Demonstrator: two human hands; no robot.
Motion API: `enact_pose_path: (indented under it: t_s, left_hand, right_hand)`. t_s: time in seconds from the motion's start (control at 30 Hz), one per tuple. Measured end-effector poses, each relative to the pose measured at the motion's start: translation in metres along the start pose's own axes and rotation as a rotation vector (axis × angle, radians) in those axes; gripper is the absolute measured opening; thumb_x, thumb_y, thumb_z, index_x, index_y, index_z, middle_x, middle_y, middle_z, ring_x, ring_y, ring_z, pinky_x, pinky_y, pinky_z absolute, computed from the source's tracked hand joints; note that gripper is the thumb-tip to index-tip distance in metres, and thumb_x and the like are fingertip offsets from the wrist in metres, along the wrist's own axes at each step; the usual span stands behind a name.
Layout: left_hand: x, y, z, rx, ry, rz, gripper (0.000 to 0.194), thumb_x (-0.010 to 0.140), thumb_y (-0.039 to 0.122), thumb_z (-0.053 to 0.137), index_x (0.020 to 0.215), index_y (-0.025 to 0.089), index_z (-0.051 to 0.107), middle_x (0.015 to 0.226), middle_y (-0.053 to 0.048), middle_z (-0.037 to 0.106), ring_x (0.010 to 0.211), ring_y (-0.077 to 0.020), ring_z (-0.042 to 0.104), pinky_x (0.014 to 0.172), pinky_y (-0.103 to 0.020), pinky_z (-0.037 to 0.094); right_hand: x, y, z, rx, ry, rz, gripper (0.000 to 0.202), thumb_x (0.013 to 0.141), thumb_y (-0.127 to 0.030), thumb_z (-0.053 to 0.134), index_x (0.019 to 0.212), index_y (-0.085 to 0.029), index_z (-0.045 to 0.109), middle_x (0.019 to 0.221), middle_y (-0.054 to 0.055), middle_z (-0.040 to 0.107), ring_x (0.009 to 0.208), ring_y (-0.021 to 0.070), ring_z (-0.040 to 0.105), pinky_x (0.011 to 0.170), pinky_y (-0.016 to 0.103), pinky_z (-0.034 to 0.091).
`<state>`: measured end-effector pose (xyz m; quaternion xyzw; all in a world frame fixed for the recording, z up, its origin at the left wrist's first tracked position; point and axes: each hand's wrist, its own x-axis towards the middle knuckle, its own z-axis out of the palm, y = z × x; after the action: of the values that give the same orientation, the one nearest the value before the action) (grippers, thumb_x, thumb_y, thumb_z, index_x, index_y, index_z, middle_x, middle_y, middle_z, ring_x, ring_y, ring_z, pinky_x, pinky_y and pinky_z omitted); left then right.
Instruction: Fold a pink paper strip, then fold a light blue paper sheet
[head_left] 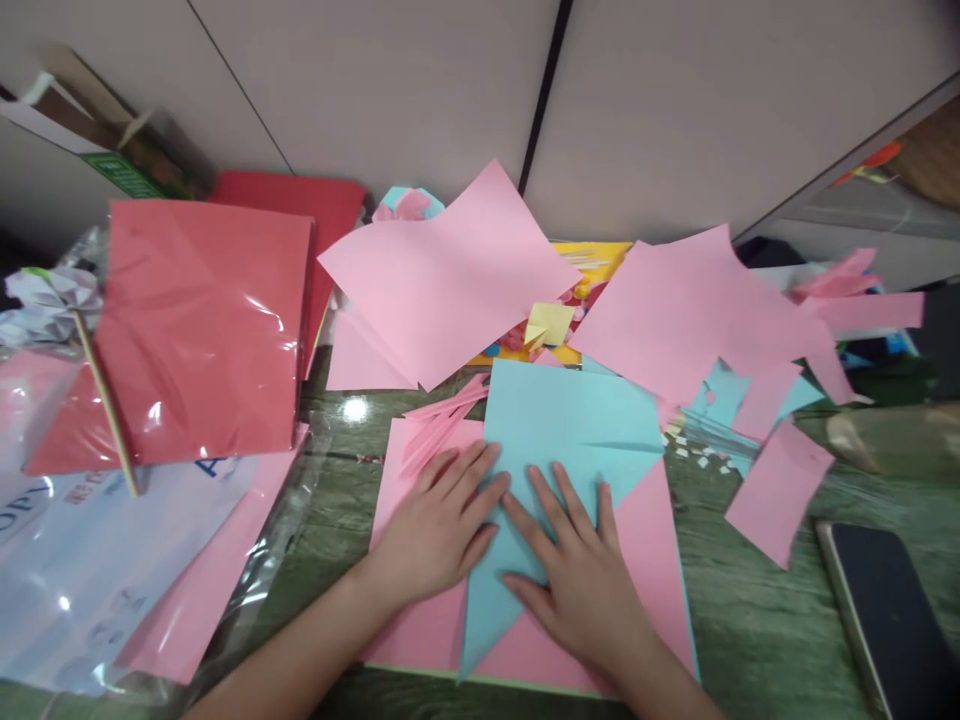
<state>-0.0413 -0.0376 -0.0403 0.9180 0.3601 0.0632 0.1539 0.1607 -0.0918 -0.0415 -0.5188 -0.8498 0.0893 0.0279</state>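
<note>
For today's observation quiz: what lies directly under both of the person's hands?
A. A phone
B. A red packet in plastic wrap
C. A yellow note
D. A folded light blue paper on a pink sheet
D: the left hand and right hand both press flat on the light blue paper, which lies on the pink sheet.

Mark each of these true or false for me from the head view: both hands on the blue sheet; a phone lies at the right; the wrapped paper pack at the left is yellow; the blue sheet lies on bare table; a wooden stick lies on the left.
1. Both hands press the light blue folded paper sheet: true; left hand and right hand lie flat on it.
2. A dark smartphone lies at the right: true.
3. The plastic-wrapped paper pack is yellow: false, it is red.
4. The blue sheet lies on bare table: false, a pink paper sheet is under it.
5. A thin wooden stick lies at the left: true.
</note>
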Motion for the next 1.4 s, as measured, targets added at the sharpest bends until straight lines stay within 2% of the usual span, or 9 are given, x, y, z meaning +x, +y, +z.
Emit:
enact_pose_path:
  t_s: [0.47, 0.77, 1.1, 1.4]
  left_hand:
    - [0.0001, -0.0018, 0.0025, -0.016, -0.001, -0.005, 0.047, 0.090, 0.030, 0.038, 0.135, 0.017, 0.036, 0.149, -0.012, 0.023, 0.136, -0.0285, 0.019, 0.107, -0.047, 0.024]
    - [-0.0002, -0.0002, 0.0009, -0.012, 0.007, -0.019, 0.046, 0.089, 0.030, 0.040, 0.133, 0.017, 0.039, 0.149, -0.012, 0.022, 0.137, -0.0285, 0.017, 0.106, -0.047, 0.026]
    - [-0.0018, 0.0015, 0.0007, 0.011, 0.004, -0.048, 0.048, 0.089, 0.033, 0.040, 0.135, 0.021, 0.037, 0.150, -0.012, 0.019, 0.137, -0.0306, 0.015, 0.106, -0.051, 0.021]
    - [-0.0023, 0.0018, 0.0020, 0.041, 0.012, -0.044, 0.048, 0.089, 0.034, 0.040, 0.135, 0.020, 0.037, 0.150, -0.011, 0.020, 0.137, -0.0285, 0.015, 0.107, -0.050, 0.021]
  right_hand:
    - [0.0021, -0.0014, 0.0021, -0.010, 0.002, 0.010, 0.067, 0.083, -0.056, 0.043, 0.142, -0.030, 0.023, 0.148, 0.009, 0.025, 0.135, 0.0366, 0.017, 0.102, 0.066, 0.006]
    - [0.0016, -0.0020, 0.0007, -0.003, 0.007, 0.010, 0.066, 0.084, -0.053, 0.044, 0.142, -0.030, 0.024, 0.149, 0.008, 0.022, 0.135, 0.0362, 0.016, 0.103, 0.066, 0.006]
    - [-0.0003, -0.0031, 0.0027, 0.007, 0.028, 0.021, 0.064, 0.085, -0.054, 0.042, 0.142, -0.030, 0.025, 0.149, 0.008, 0.021, 0.136, 0.0346, 0.014, 0.103, 0.065, 0.005]
    - [-0.0011, -0.0024, 0.0020, 0.002, 0.032, 0.018, 0.063, 0.085, -0.056, 0.040, 0.141, -0.029, 0.026, 0.149, 0.008, 0.020, 0.137, 0.0339, 0.013, 0.104, 0.065, 0.006]
